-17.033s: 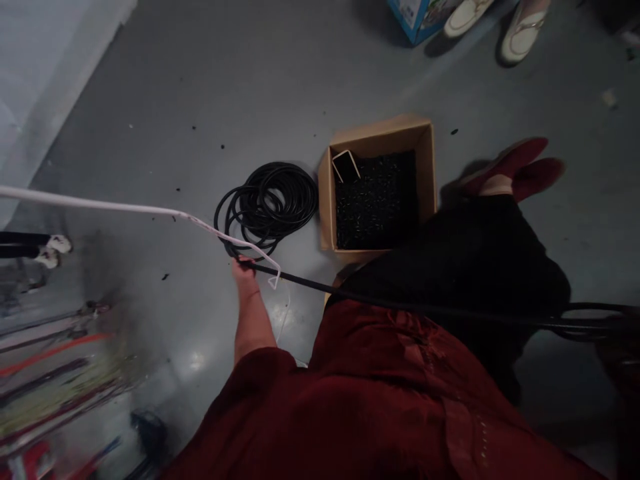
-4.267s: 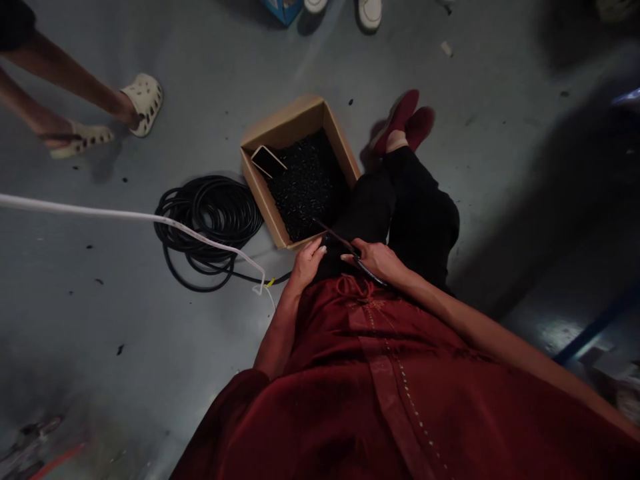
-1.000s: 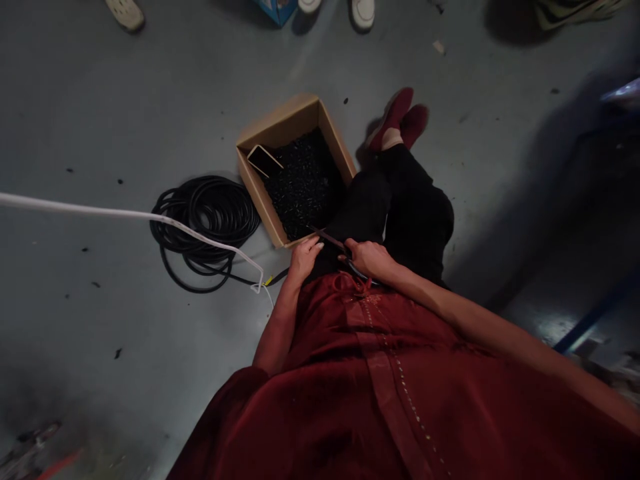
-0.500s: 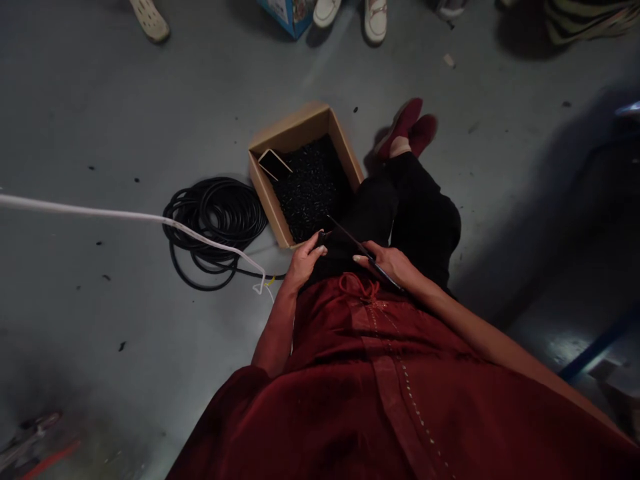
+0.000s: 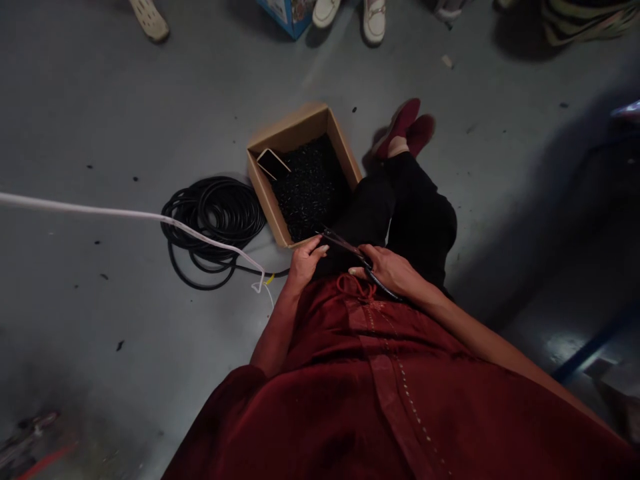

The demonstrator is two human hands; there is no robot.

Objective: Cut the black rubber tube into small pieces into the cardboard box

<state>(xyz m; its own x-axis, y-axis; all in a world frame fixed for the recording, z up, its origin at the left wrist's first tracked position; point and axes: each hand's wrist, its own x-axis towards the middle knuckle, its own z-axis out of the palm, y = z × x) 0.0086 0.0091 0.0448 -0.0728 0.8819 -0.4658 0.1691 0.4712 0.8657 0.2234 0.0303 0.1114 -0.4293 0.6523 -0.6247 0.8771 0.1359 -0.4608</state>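
My right hand (image 5: 393, 268) is closed around the dark handles of a pair of scissors (image 5: 345, 245). Their blades point left, with the tips right by the fingertips of my left hand (image 5: 305, 261). That left hand is pinched shut on a black rubber tube (image 5: 277, 274), which runs in from a coil (image 5: 215, 223) on the floor; the end at my fingers is hard to make out. Just beyond both hands stands an open cardboard box (image 5: 270, 212), with many small black pieces (image 5: 310, 183) inside and a flat dark rectangular piece with pale edges (image 5: 273, 164) at its left.
A white cord (image 5: 200, 237) stretches from the left edge over the coil, near a yellow tie (image 5: 270, 279). Small black scraps (image 5: 120, 345) dot the grey floor. Other people's shoes (image 5: 374, 23) and a blue box (image 5: 287, 17) are at the top. My crossed legs (image 5: 420, 207) lie right of the box.
The scissor blades were spread apart and are now closer together at my left fingertips. The black tube end that showed there is no longer distinct. Both hands have stayed nearly in place.
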